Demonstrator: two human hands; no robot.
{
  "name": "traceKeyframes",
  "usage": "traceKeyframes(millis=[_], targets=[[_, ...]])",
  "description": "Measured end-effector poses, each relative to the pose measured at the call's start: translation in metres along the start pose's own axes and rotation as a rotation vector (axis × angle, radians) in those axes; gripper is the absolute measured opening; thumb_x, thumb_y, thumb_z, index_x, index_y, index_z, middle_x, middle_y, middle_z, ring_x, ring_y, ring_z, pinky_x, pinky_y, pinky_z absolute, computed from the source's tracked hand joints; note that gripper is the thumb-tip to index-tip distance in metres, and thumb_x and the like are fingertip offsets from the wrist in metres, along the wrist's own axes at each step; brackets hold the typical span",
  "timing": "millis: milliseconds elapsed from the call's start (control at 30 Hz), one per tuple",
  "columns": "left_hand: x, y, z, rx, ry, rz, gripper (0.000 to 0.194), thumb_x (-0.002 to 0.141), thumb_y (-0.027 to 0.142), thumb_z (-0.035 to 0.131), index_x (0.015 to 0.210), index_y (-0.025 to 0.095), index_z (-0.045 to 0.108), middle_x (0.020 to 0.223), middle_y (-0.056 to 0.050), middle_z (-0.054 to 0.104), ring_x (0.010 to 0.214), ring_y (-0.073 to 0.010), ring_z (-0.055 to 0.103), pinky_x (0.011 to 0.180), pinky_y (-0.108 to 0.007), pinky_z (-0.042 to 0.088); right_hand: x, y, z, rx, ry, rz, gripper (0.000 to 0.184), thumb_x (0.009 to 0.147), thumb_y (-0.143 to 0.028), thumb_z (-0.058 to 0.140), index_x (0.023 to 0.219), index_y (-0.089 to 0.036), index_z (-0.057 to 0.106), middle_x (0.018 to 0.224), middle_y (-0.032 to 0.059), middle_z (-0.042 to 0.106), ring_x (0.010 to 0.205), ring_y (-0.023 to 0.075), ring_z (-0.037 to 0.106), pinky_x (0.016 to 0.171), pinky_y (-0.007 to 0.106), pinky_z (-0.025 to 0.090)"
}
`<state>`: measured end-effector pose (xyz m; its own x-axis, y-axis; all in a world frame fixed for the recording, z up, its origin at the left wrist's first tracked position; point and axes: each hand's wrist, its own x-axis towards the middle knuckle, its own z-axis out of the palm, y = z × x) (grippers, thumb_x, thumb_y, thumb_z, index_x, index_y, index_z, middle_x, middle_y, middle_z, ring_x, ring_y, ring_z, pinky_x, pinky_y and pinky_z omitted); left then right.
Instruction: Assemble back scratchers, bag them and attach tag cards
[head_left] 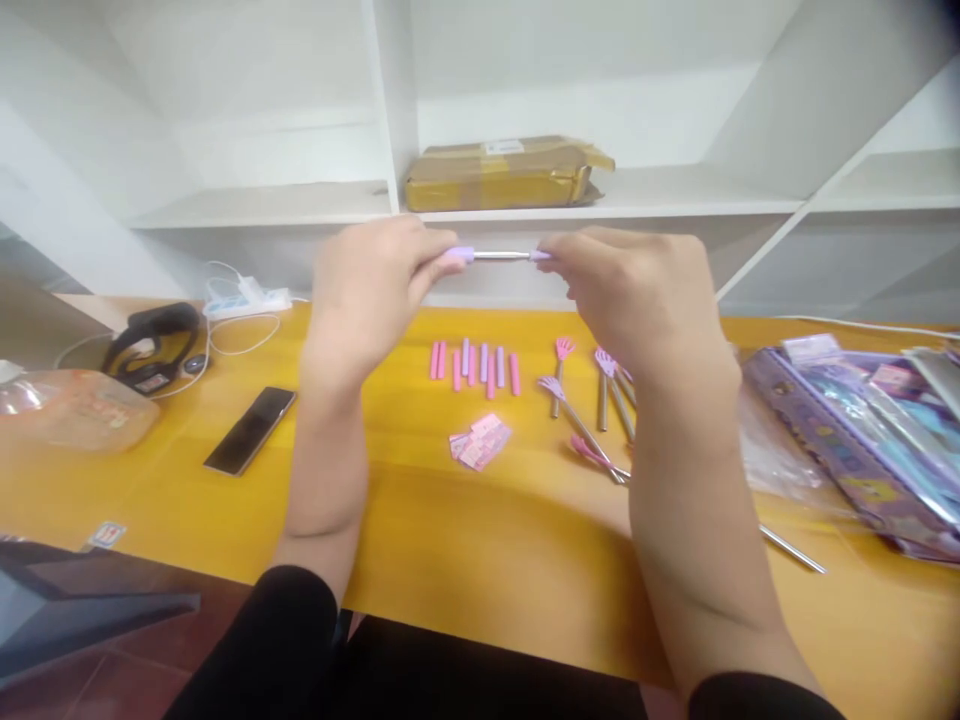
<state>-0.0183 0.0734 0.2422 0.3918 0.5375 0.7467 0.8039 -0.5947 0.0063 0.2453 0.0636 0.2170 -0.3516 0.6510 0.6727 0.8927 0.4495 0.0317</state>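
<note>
Held level above the table is a back scratcher [501, 256] with a thin metal rod and light purple ends. My left hand [382, 290] pinches one purple end, a sleeve-like grip. My right hand [630, 290] has its fingers closed round the other end, which they mostly hide. Below lie several pink and purple handle tubes [490, 372] in a loose row. Beside them, partly behind my right arm, rest several back scratcher rods with pink or purple claw heads [551, 387]. A few pink printed cards [482, 442] overlap nearer to me.
A phone [250, 431] lies left on the wooden table [450, 540], near a black headband device [154, 345], a power strip [247, 300] and a plastic container [75, 408]. To the right stands a purple box [832, 440] of packaged items. A taped carton [502, 175] sits on the shelf.
</note>
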Motion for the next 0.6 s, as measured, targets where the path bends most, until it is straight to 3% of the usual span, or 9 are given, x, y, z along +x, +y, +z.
traceKeyframes(millis=[200,600], targets=[[-0.019,0.002,-0.024,-0.002,0.016,0.057,0.031,0.111,0.050,0.060,0.107,0.033,0.085,0.083,-0.003,0.073,0.077,-0.0235,0.064,0.069,-0.042,0.045,-0.019,-0.008,-0.028,-0.100,-0.014,-0.016,0.045,0.120,-0.031,0.034,0.136,-0.030,0.076,0.116,0.0040,0.079,0.088,0.0185,0.069,0.069,0.033,0.034],[-0.012,0.001,-0.007,0.000,0.049,0.108,0.033,0.113,0.051,0.055,0.105,0.038,0.085,0.084,-0.004,0.076,0.077,-0.0250,0.067,0.070,-0.043,0.049,-0.014,-0.002,-0.020,-0.025,-0.024,-0.043,0.037,0.116,-0.026,0.042,0.125,-0.025,0.078,0.106,0.0088,0.075,0.086,0.0208,0.066,0.072,0.033,0.041]])
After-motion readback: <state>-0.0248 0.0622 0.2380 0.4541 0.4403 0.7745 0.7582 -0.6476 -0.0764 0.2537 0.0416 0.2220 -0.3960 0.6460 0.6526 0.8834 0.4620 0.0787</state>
